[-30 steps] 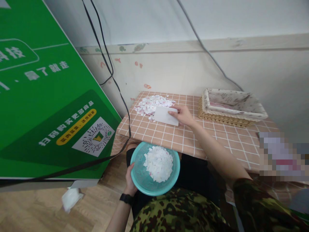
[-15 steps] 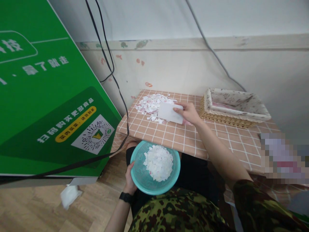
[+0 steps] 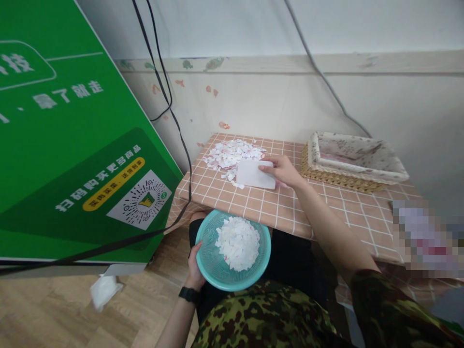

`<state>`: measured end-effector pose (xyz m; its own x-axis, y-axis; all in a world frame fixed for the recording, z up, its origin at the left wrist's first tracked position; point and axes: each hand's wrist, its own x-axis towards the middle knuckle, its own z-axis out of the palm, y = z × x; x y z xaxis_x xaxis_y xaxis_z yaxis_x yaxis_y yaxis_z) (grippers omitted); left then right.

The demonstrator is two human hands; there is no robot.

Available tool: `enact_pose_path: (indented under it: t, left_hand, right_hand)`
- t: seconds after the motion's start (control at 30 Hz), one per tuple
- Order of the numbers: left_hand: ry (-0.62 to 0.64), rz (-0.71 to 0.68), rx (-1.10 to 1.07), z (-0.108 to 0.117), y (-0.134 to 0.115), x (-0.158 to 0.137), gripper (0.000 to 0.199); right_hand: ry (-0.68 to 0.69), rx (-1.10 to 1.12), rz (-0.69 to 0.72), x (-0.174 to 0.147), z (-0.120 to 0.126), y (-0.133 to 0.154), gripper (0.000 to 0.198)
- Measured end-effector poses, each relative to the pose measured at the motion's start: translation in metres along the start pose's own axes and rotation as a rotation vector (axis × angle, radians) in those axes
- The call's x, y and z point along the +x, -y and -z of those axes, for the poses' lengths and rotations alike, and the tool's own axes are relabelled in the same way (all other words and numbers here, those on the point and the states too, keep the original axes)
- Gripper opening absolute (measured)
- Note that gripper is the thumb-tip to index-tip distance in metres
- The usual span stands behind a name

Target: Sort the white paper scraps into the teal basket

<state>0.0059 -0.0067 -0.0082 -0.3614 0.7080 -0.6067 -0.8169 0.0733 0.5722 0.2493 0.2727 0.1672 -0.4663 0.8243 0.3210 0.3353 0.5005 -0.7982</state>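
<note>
My left hand (image 3: 195, 268) grips the left rim of a teal plastic colander (image 3: 209, 232), held over my lap just below the table edge. Inside it lies a mound of white paper scraps (image 3: 238, 243). Above the table, my right hand (image 3: 284, 170) pinches a white card (image 3: 255, 174) between thumb and fingers. The card's left edge is beside a heap of torn paper bits (image 3: 234, 153) on the checked tablecloth. Some pinkish material shows partly behind the card, under my hand; its kind is unclear.
A cloth-lined wicker basket (image 3: 348, 176) stands at the table's back right. To the left rises a green printed panel (image 3: 72, 159), with a black cable (image 3: 181, 140) hanging past the table corner. A white crumpled bag (image 3: 104, 292) lies on the wooden floor.
The white card has tilted slightly and moved a little downward at its left side, next to the loose scraps. My left hand and the colander stay almost still.
</note>
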Motion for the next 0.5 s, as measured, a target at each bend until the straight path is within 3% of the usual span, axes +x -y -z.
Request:
enact_pose_path:
  t: [0.17,0.33,0.5]
  left_hand:
    - [-0.001,0.005,-0.004,-0.001,-0.001,-0.001,0.017]
    - [0.003,0.011,-0.007,-0.002,-0.001,-0.003,0.018]
    - [0.024,0.005,-0.008,-0.001,-0.001,-0.004,0.018]
  right_hand:
    - [0.004,0.058,-0.011,-0.002,-0.005,0.001,0.034]
    - [0.090,0.094,-0.025,-0.004,-0.009,0.004,0.035]
    - [0.066,0.150,-0.011,-0.006,-0.013,0.006,0.035]
